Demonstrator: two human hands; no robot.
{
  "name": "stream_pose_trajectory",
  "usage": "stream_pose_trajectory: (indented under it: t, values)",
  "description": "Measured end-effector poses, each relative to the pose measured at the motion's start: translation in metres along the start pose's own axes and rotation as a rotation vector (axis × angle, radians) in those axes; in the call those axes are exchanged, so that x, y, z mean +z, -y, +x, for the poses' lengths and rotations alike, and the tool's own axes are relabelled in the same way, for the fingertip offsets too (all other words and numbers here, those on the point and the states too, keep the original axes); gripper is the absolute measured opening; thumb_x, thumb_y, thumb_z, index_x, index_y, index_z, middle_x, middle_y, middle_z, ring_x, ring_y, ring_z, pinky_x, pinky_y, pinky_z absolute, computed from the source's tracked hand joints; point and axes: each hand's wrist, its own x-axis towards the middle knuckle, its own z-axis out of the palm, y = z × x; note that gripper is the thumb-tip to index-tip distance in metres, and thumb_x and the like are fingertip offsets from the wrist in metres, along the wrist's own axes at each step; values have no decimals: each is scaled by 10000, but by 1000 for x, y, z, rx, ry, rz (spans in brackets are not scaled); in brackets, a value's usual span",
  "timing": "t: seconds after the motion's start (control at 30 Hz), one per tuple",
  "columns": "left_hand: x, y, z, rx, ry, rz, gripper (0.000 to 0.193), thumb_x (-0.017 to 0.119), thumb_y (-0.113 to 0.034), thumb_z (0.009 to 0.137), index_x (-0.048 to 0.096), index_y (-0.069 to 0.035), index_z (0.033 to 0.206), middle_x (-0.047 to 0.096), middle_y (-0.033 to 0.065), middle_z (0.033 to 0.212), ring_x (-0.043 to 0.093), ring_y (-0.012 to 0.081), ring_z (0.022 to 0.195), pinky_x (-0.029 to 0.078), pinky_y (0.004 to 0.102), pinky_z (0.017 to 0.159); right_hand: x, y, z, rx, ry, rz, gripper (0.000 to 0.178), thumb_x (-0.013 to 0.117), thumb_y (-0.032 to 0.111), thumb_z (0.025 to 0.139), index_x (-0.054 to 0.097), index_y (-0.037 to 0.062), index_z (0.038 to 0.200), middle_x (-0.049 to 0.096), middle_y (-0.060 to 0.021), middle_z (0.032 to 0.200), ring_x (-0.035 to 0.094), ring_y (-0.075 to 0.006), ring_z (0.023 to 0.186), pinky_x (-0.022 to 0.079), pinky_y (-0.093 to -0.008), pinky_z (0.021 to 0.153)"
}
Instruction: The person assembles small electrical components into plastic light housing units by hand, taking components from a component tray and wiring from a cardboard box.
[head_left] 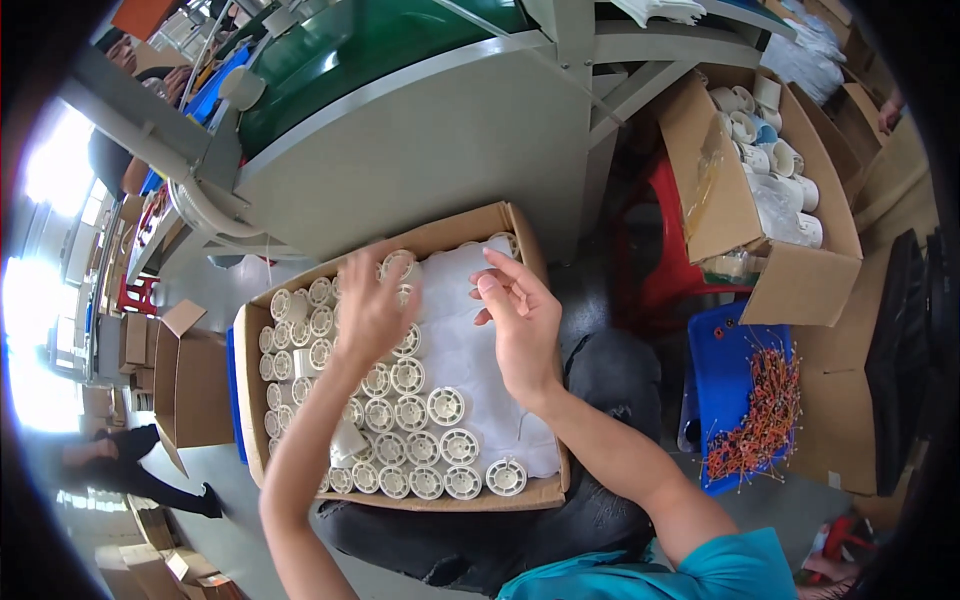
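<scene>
A cardboard box [536, 492] in front of me holds rows of round white plastic parts [445, 405] with spoked ends. A white sheet [460, 345] covers the box's right side, with one part [506, 477] standing on its near edge. My left hand [375, 305] is over the middle rows, slightly blurred, fingers stretched away from me and apart. Nothing shows in it, though the palm side is hidden. Above the sheet, toward the box's right edge, is my right hand [525, 330]. Its fingers are loosely bent and apart, with nothing visible between them.
A carton of white cylindrical parts [780, 160] stands on a red stool [655, 240] at the right. Below it, a blue tray [718, 365] bears a heap of small orange pieces with wires [755, 410]. A green-topped bench [430, 150] blocks the far side. Another person's leg [150, 480] shows left.
</scene>
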Motion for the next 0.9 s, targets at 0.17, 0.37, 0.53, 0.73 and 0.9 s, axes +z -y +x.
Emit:
stream_pose_trajectory:
  t: [0.17,0.37,0.53,0.73,0.9]
  values:
    - [60,12,-64,-353,271,60,498,686,-313,838,554,-57,1244,584,203,1171,548,378,1102,417,505,971,1,5,-9,-39,61,-146,344,583,123,972,588,8,1296,647,-40,999,593,-87,848,502,-243,683]
    - [32,-12,-60,-263,180,13,457,702,-249,863,558,-44,1246,609,171,1101,596,327,1000,469,470,867,-49,27,-21,-206,-26,-67,326,611,69,950,604,3,1270,638,-46,981,575,-64,831,502,-227,666]
    - [-33,-48,-72,-630,-5,-763,442,682,-53,887,486,-23,1282,592,110,1086,598,207,1025,488,321,853,-217,66,-65,-552,-424,-822,220,622,34,911,686,14,1121,674,-109,964,649,-161,848,526,-270,719]
    - [-68,-71,-101,-1011,-15,-1664,647,785,-116,771,407,8,1282,570,152,1115,649,278,1004,550,383,920,-368,105,-116,53,-604,-1642,248,725,91,781,728,13,1016,670,-223,1054,685,-348,930,552,-439,814]
    - [-59,-72,-108,-1034,100,-1788,764,847,-147,682,429,32,1296,566,138,1097,645,271,1000,565,385,878,-357,105,-122,158,-683,-1953,123,687,75,773,718,40,888,630,-235,1075,661,-412,938,537,-512,799]
